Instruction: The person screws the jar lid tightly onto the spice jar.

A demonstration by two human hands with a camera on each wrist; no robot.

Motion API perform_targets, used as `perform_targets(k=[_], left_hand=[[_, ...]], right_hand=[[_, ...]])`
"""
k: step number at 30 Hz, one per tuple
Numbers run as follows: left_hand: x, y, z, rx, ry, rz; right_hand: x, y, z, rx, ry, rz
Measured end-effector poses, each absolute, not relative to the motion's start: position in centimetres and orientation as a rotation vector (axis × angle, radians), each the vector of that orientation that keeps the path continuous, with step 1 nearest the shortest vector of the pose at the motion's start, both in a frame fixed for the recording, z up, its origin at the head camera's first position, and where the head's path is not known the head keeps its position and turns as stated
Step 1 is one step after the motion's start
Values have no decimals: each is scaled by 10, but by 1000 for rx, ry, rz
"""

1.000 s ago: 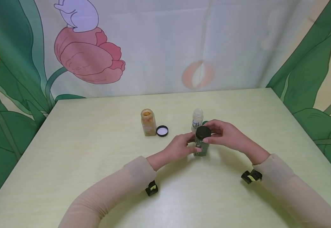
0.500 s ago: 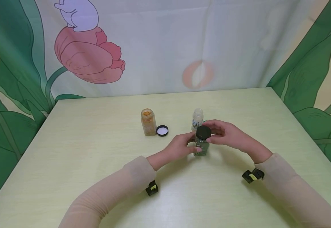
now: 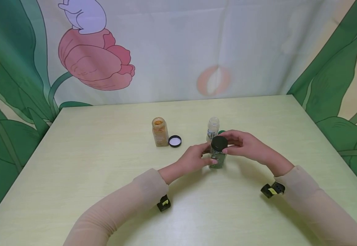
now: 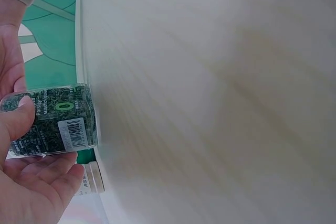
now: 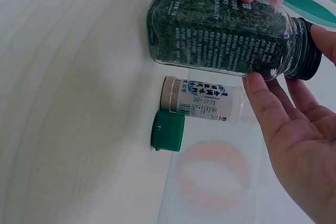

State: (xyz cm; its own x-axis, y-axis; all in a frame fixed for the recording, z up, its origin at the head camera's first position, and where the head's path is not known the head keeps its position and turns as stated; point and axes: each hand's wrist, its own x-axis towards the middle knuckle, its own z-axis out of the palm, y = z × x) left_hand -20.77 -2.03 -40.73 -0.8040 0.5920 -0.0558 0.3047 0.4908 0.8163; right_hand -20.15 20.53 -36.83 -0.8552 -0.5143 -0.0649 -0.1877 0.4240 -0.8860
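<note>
A square glass jar of dried parsley (image 5: 215, 35) stands upright on the table, its black screw lid (image 3: 219, 143) on top. My left hand (image 3: 193, 159) grips the jar's body, thumb on the near face and fingers behind, as the left wrist view also shows. From the right, my right hand (image 3: 243, 145) pinches the lid between thumb and fingers; in the right wrist view one fingertip touches the glass near the neck. Some of the clear neck shows below the lid in that view. Behind the jar stands a clear, white-labelled seasoning bottle (image 3: 213, 128) without its cap.
A green cap (image 5: 168, 130) lies beside the seasoning bottle. To the left stands an uncovered jar of orange-brown seasoning (image 3: 160, 133), with a black lid (image 3: 175, 141) lying white inside up next to it. A printed curtain (image 3: 172, 51) hangs behind the table's far edge.
My right hand's thumb and wrist have shifted slightly to the right around the lid since a second ago. The left hand and the parsley jar stay in place.
</note>
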Motion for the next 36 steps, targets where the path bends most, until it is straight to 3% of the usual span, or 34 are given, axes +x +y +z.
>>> perform_targets(k=[36], left_hand=[[-206, -20, -404, 737, 2416, 1213]], right_hand=[[-205, 208, -371, -597, 2340, -1409]])
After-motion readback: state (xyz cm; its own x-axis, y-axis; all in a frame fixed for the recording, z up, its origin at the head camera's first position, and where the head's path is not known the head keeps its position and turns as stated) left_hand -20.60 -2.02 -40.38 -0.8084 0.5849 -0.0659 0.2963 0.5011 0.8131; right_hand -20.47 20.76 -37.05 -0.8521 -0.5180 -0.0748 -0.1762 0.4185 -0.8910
